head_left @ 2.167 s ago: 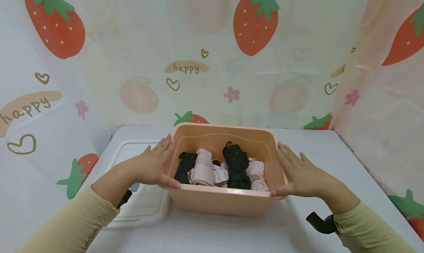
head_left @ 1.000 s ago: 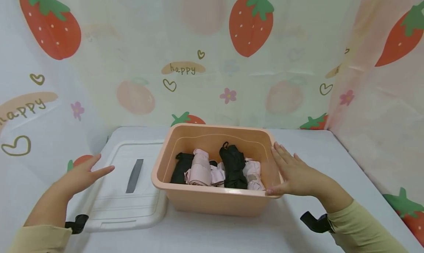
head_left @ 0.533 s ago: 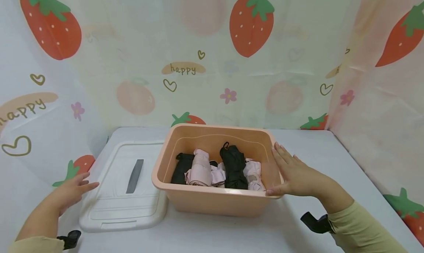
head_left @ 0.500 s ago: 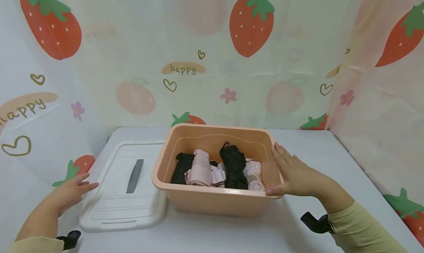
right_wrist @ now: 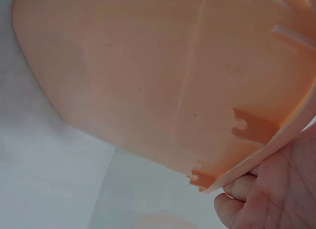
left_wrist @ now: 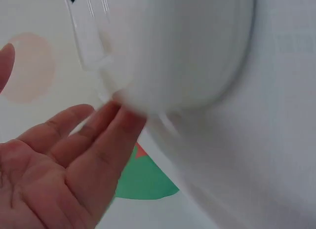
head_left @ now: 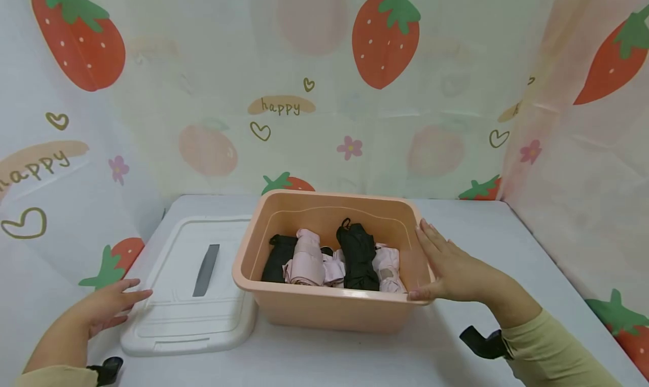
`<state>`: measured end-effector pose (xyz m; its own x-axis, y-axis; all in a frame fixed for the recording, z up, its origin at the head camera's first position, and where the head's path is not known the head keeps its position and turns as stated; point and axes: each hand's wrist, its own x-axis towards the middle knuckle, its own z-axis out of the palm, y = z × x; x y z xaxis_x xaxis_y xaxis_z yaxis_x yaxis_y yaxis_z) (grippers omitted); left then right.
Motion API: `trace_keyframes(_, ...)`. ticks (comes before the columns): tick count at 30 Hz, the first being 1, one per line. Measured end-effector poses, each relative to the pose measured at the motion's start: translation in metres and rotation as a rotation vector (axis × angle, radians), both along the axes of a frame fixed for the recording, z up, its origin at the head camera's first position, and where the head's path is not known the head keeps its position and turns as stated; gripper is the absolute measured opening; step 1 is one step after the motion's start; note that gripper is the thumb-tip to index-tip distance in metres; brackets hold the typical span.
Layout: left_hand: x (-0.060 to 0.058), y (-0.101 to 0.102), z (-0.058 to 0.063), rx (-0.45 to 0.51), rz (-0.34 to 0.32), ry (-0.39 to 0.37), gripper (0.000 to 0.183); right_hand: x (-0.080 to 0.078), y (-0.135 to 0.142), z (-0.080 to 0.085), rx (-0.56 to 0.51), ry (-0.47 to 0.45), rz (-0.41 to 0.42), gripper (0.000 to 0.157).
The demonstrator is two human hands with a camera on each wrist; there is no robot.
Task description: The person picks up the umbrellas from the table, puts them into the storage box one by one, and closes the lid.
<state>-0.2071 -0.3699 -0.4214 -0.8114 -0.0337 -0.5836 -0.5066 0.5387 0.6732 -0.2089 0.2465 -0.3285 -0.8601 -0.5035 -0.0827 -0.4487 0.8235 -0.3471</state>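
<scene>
A peach plastic storage box [head_left: 329,311] stands uncovered on the table. My right hand [head_left: 458,271] rests along its right rim, fingers straight, thumb on the front corner. In the right wrist view the palm [right_wrist: 276,189] lies against the rim's outer edge. Left of the box lies a white lid [head_left: 174,319] with a grey handle [head_left: 205,270]. My left hand [head_left: 103,311] is at the lid's left edge, fingers extended. In the left wrist view its fingertips [left_wrist: 131,118] meet the blurred lid edge.
Inside the box sit a black bundle [head_left: 279,257], a pink fabric roll [head_left: 307,260], a black bundle with a loop [head_left: 357,257] and a pale pink bundle [head_left: 389,268]. The white table [head_left: 476,229] is walled by strawberry-print sheets [head_left: 304,49].
My left hand has left the box's left rim and moved left and down to the lid's edge. The box shifted slightly left in view; my right hand stayed on its rim.
</scene>
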Motion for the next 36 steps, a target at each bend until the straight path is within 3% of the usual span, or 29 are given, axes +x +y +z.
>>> trace_keyframes(13, 0.000, 0.005, 0.003, 0.051, -0.004, 0.027, 0.096, 0.000, -0.001, 0.000, -0.019, -0.003, 0.003, 0.120)
trace_keyframes(18, 0.001, 0.007, 0.004, 0.118, -0.005, 0.034, 0.092, 0.000, -0.001, 0.001, -0.028, -0.004, 0.008, 0.120)
trace_keyframes(29, 0.002, 0.009, 0.004, 0.259, 0.063, 0.055, 0.096, 0.001, -0.001, 0.001, -0.045, -0.015, -0.003, 0.122)
trace_keyframes(36, 0.002, 0.002, 0.004, 0.244, 0.045, 0.056, 0.087, 0.001, 0.000, 0.002, -0.043, -0.006, 0.002, 0.121)
